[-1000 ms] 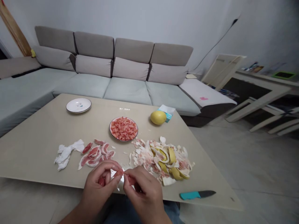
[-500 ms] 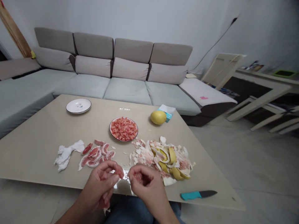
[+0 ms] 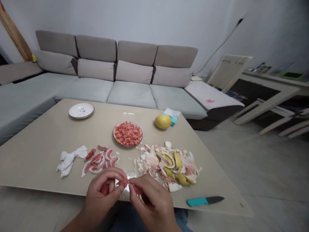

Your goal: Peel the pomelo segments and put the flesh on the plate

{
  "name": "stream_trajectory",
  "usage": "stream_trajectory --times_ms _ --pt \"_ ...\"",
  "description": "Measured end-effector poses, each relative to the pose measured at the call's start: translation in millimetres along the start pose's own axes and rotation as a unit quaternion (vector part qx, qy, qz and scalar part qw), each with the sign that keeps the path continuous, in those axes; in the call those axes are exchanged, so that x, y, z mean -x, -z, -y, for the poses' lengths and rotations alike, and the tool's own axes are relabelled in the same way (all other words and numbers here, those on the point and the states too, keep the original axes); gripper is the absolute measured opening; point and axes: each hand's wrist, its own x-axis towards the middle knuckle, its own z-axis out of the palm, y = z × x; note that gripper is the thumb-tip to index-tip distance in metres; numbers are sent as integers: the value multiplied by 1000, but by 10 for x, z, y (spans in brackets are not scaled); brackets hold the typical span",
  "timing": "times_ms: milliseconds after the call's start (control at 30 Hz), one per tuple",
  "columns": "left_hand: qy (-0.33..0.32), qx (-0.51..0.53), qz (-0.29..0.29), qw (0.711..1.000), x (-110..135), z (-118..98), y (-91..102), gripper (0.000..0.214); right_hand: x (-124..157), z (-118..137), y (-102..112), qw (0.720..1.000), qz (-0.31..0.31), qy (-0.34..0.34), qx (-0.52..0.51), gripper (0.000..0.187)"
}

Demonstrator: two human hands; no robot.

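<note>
Close to the table's front edge, my left hand (image 3: 105,190) pinches a piece of pink pomelo flesh (image 3: 123,182) between thumb and forefinger. More pink flesh shows under its curled fingers. My right hand (image 3: 153,199) is closed too, its thumb and forefinger tips touching the right side of that piece; something pink shows inside its curled fingers. Just beyond my left hand lie several pomelo segments (image 3: 98,161) with white skin on. A round plate (image 3: 114,138) heaped with small bits of pink flesh (image 3: 127,133) stands farther back.
A pile of yellow peel and white pith (image 3: 169,164) spreads right of my hands. A teal-handled knife (image 3: 205,201) lies near the front right edge. Crumpled tissue (image 3: 70,161), a white plate (image 3: 81,110), a whole yellow pomelo (image 3: 163,121) and a tissue pack (image 3: 174,117) are also on the table.
My hands were slightly apart and have come together. The right fingertips have moved left onto the flesh in my left hand. Everything on the table stays in place.
</note>
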Motion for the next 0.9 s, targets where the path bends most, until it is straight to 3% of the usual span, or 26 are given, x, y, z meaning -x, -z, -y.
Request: stream_trajectory --times_ms 133,300,533,733,900 --pt "-24 -36 -6 999 17 -12 1 5 30 0 -22 998 0 21 52 16" --pt "83 62 29 994 21 18 -15 12 5 18 -56 998 -30 9 49 16" --pt "191 191 86 959 25 82 -17 30 -85 -1 -9 992 2 -120 -47 16" --pt "248 275 162 915 7 118 18 30 -118 -69 80 972 52 -195 -122 14" --pt "264 382 186 866 -47 181 56 21 -120 -93 79 922 83 -299 -230 6"
